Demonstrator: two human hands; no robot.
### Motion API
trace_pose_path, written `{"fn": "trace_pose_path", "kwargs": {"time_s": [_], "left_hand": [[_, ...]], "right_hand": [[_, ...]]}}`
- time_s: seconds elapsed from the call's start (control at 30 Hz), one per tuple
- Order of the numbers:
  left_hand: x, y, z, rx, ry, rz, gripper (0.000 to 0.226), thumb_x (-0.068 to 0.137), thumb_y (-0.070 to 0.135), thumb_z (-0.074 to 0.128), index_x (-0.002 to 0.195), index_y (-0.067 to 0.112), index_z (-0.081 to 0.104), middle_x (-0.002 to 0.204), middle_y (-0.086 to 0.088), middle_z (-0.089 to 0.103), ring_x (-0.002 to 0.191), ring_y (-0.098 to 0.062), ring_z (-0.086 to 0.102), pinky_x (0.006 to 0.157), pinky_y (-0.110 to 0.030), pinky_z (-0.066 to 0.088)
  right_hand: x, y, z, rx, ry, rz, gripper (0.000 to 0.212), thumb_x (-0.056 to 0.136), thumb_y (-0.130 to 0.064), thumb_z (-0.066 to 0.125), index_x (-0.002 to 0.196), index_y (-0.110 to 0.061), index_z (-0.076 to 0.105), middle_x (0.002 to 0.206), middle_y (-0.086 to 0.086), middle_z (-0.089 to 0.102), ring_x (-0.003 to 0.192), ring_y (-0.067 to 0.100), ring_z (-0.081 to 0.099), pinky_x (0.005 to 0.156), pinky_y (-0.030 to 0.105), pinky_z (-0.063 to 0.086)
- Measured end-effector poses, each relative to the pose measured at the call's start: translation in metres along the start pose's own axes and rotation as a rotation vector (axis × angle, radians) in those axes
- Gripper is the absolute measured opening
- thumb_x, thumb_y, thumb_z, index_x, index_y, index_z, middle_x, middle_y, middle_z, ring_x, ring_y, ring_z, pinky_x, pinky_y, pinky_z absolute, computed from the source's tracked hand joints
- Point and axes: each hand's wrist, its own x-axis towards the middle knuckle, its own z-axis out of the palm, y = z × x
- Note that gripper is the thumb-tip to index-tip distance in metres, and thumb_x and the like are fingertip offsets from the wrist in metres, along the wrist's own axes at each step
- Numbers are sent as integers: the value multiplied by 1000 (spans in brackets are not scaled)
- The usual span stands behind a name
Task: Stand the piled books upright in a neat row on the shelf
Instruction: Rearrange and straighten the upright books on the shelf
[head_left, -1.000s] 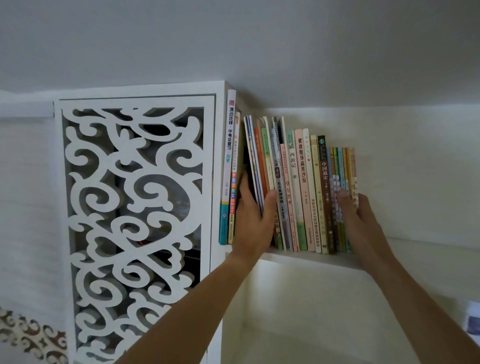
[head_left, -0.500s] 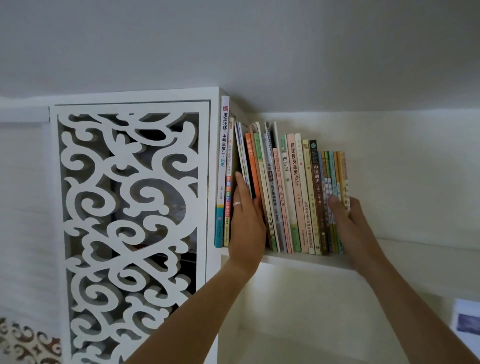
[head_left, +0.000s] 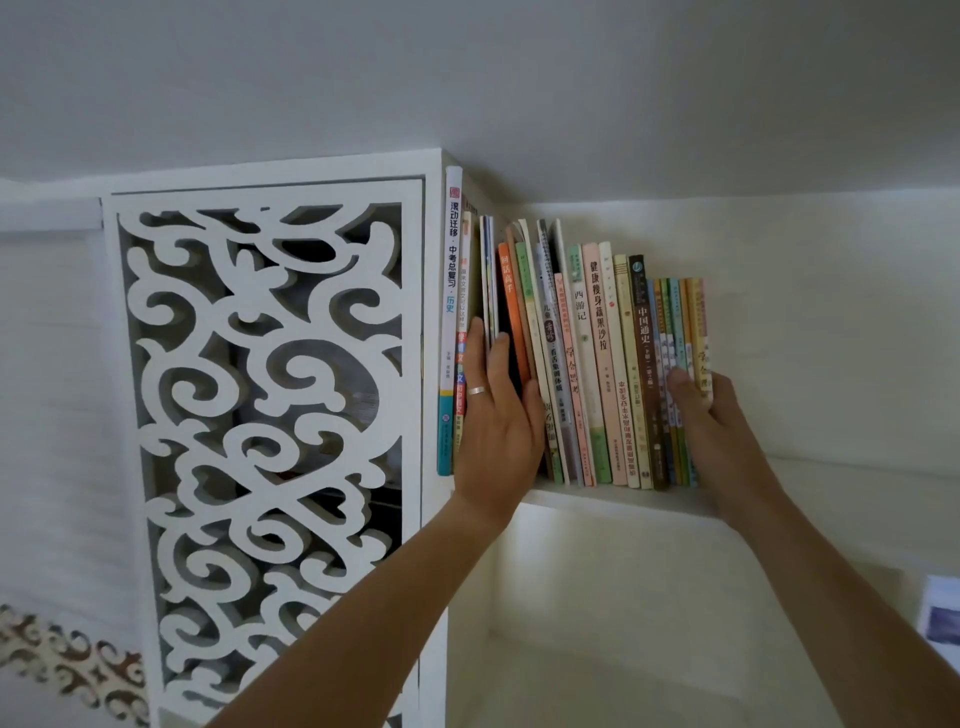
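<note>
We laid our left hand (head_left: 498, 415) flat, fingers straight and together, against the spines at the row's left end, likely squaring them. Our right hand (head_left: 714, 415) wrapped the thin books (head_left: 675, 364) at the right end, bracing them upright. Beyond these, the white shelf (head_left: 831, 475) ran bare rightward; the fretwork panel (head_left: 265, 415) closed the left.

Book spines read 西游记 (head_left: 580, 312), 中国通史 (head_left: 644, 332) (others blurred).
</note>
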Motion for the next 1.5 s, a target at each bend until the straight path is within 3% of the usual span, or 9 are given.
{"fn": "trace_pose_path", "kwargs": {"time_s": [0.13,0.5,0.63,0.73,0.87,1.03,1.2,1.37,1.5], "left_hand": [[0,-2,-4,3,-51,35,51,112,24,44,160,20,27,171,8,-3,147,18,0,104,-6,25],[-3,-6,6,155,53,60,56,109,14,51,160,9,29,171,-14,4,149,16,-10,117,-7,14],[-5,-6,7,149,30,31,58,109,16,45,162,10,23,171,-7,0,145,21,-11,121,-26,23],[-4,-7,4,145,-25,49,61,110,21,40,165,14,14,172,-1,-8,154,6,-9,124,-38,26],[-6,-6,4,254,18,127,72,105,18,56,165,11,16,171,-10,-6,161,-26,1,127,-48,24],[0,12,-3,255,71,143,47,110,33,51,154,42,37,153,23,38,145,-7,41,115,-41,47],[0,-11,13,331,37,211,62,103,27,65,158,12,41,170,-13,23,160,-29,14,130,-51,16],[-4,-5,10,271,85,151,63,101,22,67,156,4,40,168,-15,26,159,-28,16,130,-48,19],[-11,-7,2,156,7,185,56,106,30,49,157,8,40,171,-8,19,160,-26,12,130,-47,16]], "right_hand": [[0,-1,0,-3,0,-5,49,100,-66,41,138,-35,42,116,-10,67,106,15,67,94,45,53],[2,-1,-1,5,7,8,46,96,-71,43,131,-42,44,116,-11,68,106,16,68,100,53,53],[0,-2,0,-8,-3,14,45,97,-69,41,132,-41,43,115,-11,67,103,12,66,100,51,52],[0,-2,0,-13,-9,15,44,97,-69,43,132,-42,42,114,-12,67,103,12,67,100,51,52],[1,-1,-1,-24,-6,20,40,98,-63,48,132,-42,41,115,-10,68,106,16,68,101,56,52],[0,-2,0,-35,-3,26,46,99,-62,48,138,-38,41,115,-11,68,104,13,67,101,53,52],[3,1,0,-30,-1,26,47,98,-63,48,138,-40,40,116,-10,69,105,15,69,99,54,54],[3,1,-1,-23,-8,21,45,97,-63,49,136,-41,39,115,-10,68,104,14,69,97,51,55],[2,0,-1,10,-23,16,54,94,-64,52,138,-36,40,116,-8,69,104,14,69,90,44,56]]}}
